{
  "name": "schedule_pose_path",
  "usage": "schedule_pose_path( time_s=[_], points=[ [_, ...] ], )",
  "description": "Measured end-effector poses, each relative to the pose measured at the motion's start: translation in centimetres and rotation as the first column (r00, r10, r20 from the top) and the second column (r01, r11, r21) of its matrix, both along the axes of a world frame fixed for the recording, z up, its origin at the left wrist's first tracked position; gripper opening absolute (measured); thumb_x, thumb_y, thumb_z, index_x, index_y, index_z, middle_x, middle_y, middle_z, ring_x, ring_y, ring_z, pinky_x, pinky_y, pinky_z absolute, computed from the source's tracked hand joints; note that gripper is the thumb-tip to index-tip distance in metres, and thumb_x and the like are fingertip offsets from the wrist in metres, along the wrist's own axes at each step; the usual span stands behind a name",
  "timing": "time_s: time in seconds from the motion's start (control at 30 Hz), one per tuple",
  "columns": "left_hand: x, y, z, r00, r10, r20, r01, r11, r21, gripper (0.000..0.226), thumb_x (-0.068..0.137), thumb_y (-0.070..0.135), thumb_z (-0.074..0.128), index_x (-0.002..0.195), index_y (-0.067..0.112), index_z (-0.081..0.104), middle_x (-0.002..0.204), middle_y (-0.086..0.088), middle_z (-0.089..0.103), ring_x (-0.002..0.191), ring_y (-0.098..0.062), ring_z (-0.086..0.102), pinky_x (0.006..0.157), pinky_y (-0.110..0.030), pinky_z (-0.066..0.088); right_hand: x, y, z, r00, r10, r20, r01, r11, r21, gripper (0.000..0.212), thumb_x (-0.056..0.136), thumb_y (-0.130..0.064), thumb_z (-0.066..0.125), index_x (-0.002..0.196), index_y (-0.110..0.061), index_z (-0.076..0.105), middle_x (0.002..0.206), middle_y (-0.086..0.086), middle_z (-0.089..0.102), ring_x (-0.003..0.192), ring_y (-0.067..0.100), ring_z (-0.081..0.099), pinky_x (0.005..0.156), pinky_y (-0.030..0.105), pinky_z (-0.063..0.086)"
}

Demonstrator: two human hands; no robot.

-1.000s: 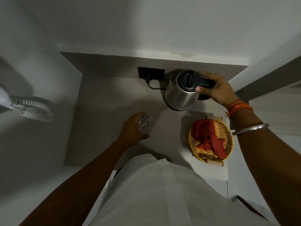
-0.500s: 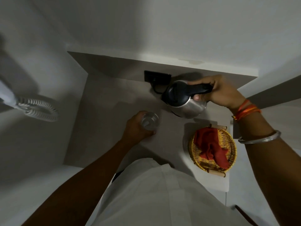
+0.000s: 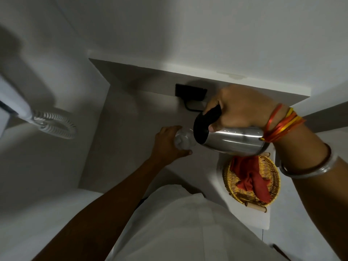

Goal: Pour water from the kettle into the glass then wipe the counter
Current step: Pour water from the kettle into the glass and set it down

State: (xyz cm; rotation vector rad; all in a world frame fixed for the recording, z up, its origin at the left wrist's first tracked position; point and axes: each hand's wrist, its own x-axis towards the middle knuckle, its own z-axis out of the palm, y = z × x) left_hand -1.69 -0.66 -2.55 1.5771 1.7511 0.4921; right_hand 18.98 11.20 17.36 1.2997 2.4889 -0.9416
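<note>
Now I have the right hand [image 3: 243, 108] clenched on the handle of the steel kettle [image 3: 233, 141], tipped spout-down over the glass [image 3: 183, 141] that my left hand [image 3: 167, 146] grips on the desk [image 3: 131, 119], so next I judge a slow, steady tilt, though I cannot see water yet

No legible text, label, brand, number or sign was visible on any surface. The frame was dim and blurred.

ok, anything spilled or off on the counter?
No spill visible. The kettle is tipped over the glass as expected, right hand on its handle, left hand steadying the glass. The cloth sits in the basket.
</note>
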Motion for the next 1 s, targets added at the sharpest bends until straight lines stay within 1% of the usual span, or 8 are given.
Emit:
schedule_pose_path(
  time_s=[0.17,0.3,0.37,0.5,0.57,0.77,0.9,1.0],
  points=[
    [0.4,0.0,0.0,0.998,-0.046,-0.044,0.047,0.998,0.03,0.101,0.051,0.057,0.099,0.138,0.02,0.063,0.135,0.0,0.068,0.131,-0.027,0.054,0.106,-0.044,0.046,-0.9,0.1,0.8,0.998,-0.009,0.058,0.009,1.0,-0.008,0.028,0.072,-0.04,0.086,0.097,-0.028,0.084,0.083,-0.007,0.077,0.078,0.014,0.07,0.073,0.038,0.06],
    [0.6,0.4,-0.2,0.997,-0.055,-0.054,0.057,0.998,0.032,0.101,0.049,0.06,0.098,0.136,0.022,0.064,0.133,0.002,0.069,0.13,-0.026,0.054,0.108,-0.045,0.046,-1.6,0.3,1.6,0.994,-0.014,0.106,0.017,1.0,-0.026,0.028,0.071,-0.041,0.086,0.095,-0.027,0.083,0.084,-0.008,0.074,0.08,0.017,0.07,0.075,0.04,0.06],
    [0.7,0.5,-0.3,0.996,-0.068,-0.064,0.069,0.997,0.016,0.102,0.049,0.061,0.098,0.137,0.024,0.064,0.134,0.004,0.068,0.131,-0.024,0.054,0.109,-0.046,0.046,-1.8,0.3,1.9,0.991,-0.019,0.13,0.024,0.999,-0.034,0.029,0.07,-0.041,0.086,0.095,-0.028,0.083,0.085,-0.009,0.073,0.081,0.017,0.069,0.075,0.039,0.059],
    [0.5,0.5,-0.6,0.997,-0.056,-0.046,0.057,0.998,0.025,0.103,0.05,0.059,0.099,0.139,0.024,0.062,0.135,0.004,0.066,0.131,-0.024,0.051,0.108,-0.04,0.04,-2.2,0.1,2.6,0.983,-0.028,0.18,0.033,0.999,-0.028,0.032,0.069,-0.043,0.086,0.098,-0.029,0.083,0.087,-0.005,0.075,0.082,0.019,0.069,0.076,0.038,0.06],
    [0.4,0.6,-0.7,0.997,-0.057,-0.045,0.058,0.998,0.024,0.103,0.051,0.057,0.099,0.14,0.024,0.061,0.136,0.004,0.065,0.132,-0.024,0.05,0.108,-0.039,0.037,-2.4,0.2,3.0,0.978,-0.036,0.206,0.042,0.999,-0.022,0.034,0.068,-0.044,0.086,0.099,-0.029,0.082,0.087,-0.003,0.075,0.082,0.02,0.069,0.079,0.041,0.061],
    [0.3,0.4,-1.1,0.997,-0.074,-0.02,0.074,0.997,-0.001,0.103,0.053,0.055,0.099,0.142,0.025,0.058,0.136,0.005,0.062,0.133,-0.021,0.045,0.102,-0.03,0.026,-2.6,0.3,4.3,0.964,-0.046,0.263,0.054,0.998,-0.024,0.035,0.066,-0.047,0.086,0.096,-0.03,0.082,0.08,-0.005,0.073,0.078,0.019,0.068,0.078,0.043,0.061],
    [0.4,0.3,-1.4,0.996,-0.081,-0.024,0.081,0.997,-0.005,0.102,0.052,0.056,0.099,0.14,0.025,0.059,0.135,0.007,0.063,0.131,-0.021,0.048,0.102,-0.03,0.026,-2.6,0.3,5.2,0.956,-0.043,0.289,0.05,0.999,-0.016,0.034,0.066,-0.047,0.087,0.096,-0.031,0.082,0.079,-0.006,0.072,0.075,0.015,0.065,0.076,0.04,0.06],
    [0.5,0.3,-1.4,0.997,-0.075,-0.015,0.075,0.997,-0.013,0.101,0.052,0.056,0.099,0.14,0.025,0.059,0.135,0.007,0.063,0.131,-0.02,0.047,0.102,-0.03,0.025,-2.6,0.4,5.8,0.958,-0.053,0.282,0.06,0.998,-0.015,0.031,0.065,-0.045,0.088,0.093,-0.034,0.082,0.078,-0.008,0.072,0.073,0.012,0.063,0.07,0.035,0.057]
  ],
)
